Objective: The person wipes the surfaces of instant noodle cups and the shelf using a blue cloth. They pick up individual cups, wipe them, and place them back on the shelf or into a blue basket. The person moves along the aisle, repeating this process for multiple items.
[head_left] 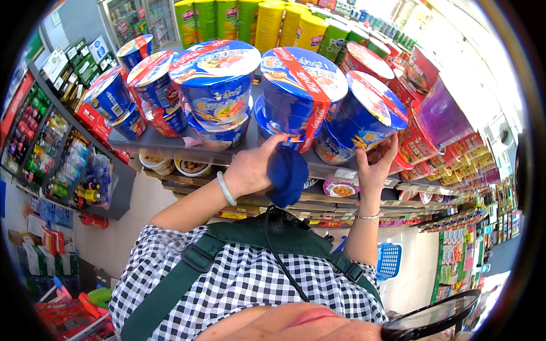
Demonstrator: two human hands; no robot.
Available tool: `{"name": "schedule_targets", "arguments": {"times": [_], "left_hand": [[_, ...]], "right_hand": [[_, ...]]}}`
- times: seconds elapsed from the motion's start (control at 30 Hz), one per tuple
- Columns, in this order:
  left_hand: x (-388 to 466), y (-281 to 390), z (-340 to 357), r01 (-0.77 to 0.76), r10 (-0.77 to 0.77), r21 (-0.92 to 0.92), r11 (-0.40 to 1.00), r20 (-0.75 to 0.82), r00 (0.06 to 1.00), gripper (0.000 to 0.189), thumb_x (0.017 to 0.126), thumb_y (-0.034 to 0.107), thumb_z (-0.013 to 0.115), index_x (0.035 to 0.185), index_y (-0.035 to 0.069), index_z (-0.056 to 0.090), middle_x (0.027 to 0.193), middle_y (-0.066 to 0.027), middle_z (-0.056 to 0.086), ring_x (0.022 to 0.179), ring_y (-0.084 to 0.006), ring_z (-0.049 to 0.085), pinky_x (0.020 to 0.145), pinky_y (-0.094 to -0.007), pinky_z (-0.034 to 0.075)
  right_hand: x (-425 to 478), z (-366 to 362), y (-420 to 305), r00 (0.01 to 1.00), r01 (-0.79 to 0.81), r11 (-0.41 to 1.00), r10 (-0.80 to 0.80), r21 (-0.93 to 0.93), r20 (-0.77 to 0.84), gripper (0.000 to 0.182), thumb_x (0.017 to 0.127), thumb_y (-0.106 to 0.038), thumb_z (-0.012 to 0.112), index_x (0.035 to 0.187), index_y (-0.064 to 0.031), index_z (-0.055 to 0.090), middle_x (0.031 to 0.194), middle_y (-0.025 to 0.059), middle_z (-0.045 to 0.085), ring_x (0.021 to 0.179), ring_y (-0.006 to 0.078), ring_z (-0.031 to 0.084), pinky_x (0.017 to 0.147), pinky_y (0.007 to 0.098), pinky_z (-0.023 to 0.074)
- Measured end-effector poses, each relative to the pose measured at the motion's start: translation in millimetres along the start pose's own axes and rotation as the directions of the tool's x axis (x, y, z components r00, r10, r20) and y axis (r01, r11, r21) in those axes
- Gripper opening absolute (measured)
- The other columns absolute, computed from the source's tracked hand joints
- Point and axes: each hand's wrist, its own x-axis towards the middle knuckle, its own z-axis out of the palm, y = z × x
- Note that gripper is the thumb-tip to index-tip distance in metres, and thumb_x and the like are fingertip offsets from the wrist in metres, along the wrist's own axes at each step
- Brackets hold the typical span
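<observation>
My left hand (pixel 252 167) holds a dark blue cloth (pixel 290 175), its thumb pointing up at the lower rim of a large blue instant-noodle tub (pixel 290 106) banded with red Coca-Cola tape. That tub stands on another blue one. To the right, my right hand (pixel 377 160) has its thumb and fingers at the base of a tilted blue noodle tub (pixel 369 111), which rests on a lower tub (pixel 332 145). Another stacked pair, with a blue tub (pixel 217 91) on top, stands left of centre. A bracelet is on each wrist.
Green and yellow chip canisters (pixel 268 25) line up behind the tubs. Red noodle tubs (pixel 426 132) and a purple one (pixel 443 111) crowd the right. Lower shelves hold more bowls (pixel 193 166). A drinks rack (pixel 47 149) stands left; a blue basket (pixel 388 261) is at lower right.
</observation>
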Motion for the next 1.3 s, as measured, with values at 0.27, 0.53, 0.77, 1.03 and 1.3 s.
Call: {"name": "schedule_targets", "arguments": {"times": [0.27,0.53,0.77,1.03,1.3], "left_hand": [[0.0,4.7,1.2,-0.003,0.004,-0.051,0.999,0.018,1.0,0.061,0.078,0.025,0.058,0.131,0.012,0.031,0.082,-0.0138,0.062,0.074,-0.0321,0.061,0.064,-0.0404,0.047],[-5.3,1.5,-6.5,-0.163,0.164,-0.022,0.986,0.111,0.98,0.046,0.077,0.02,0.058,0.122,0.016,0.046,0.09,-0.0117,0.059,0.083,-0.03,0.06,0.068,-0.0381,0.048],[11.0,23.2,15.7,-0.243,0.283,-0.299,0.923,0.096,0.954,0.047,0.067,0.002,0.064,0.111,0.01,0.05,0.103,-0.0137,0.051,0.096,-0.0322,0.054,0.082,-0.0363,0.046],[13.7,9.4,38.0,-0.011,0.283,-0.536,0.844,0.427,0.859,0.057,0.075,0.011,0.064,0.127,0.008,0.04,0.132,-0.0139,0.036,0.124,-0.0281,0.037,0.102,-0.0362,0.031],[-32.2,-31.5,43.1,0.262,0.028,-0.402,0.877,0.588,0.809,0.038,0.08,0.011,0.058,0.116,0.005,0.049,0.118,-0.0086,0.049,0.109,-0.0211,0.048,0.092,-0.0309,0.039]], "right_hand": [[0.6,0.4,2.8,0.999,-0.035,0.993,0.038,0.112,-0.024,0.092,0.069,-0.011,0.077,0.14,-0.0082,0.018,0.117,0.0047,0.042,0.092,0.0117,0.045,0.075,0.0208,0.0383],[-19.1,-16.0,-12.2,0.988,0.066,0.988,-0.085,-0.139,-0.13,0.054,0.079,-0.014,0.067,0.124,-0.0018,0.04,0.108,0.0081,0.045,0.093,0.0176,0.047,0.084,0.0301,0.0391],[-76.6,19.1,-57.4,0.825,-0.027,0.999,-0.004,0.047,0.564,0.055,0.069,-0.014,0.075,0.113,-0.0053,0.044,0.106,0.0105,0.05,0.099,0.0208,0.051,0.086,0.0329,0.0418],[-83.1,-53.5,6.0,0.798,-0.489,0.739,0.593,0.464,-0.104,0.041,0.079,0.0,0.058,0.115,-0.0088,0.041,0.096,0.0058,0.053,0.08,0.0134,0.054,0.069,0.0243,0.0488],[-108.5,-28.3,55.1,0.928,-0.333,0.841,0.214,-0.426,-0.303,0.055,0.077,-0.012,0.065,0.126,-0.0015,0.042,0.106,0.0184,0.049,0.099,0.031,0.05,0.087,0.0356,0.0398]]}}
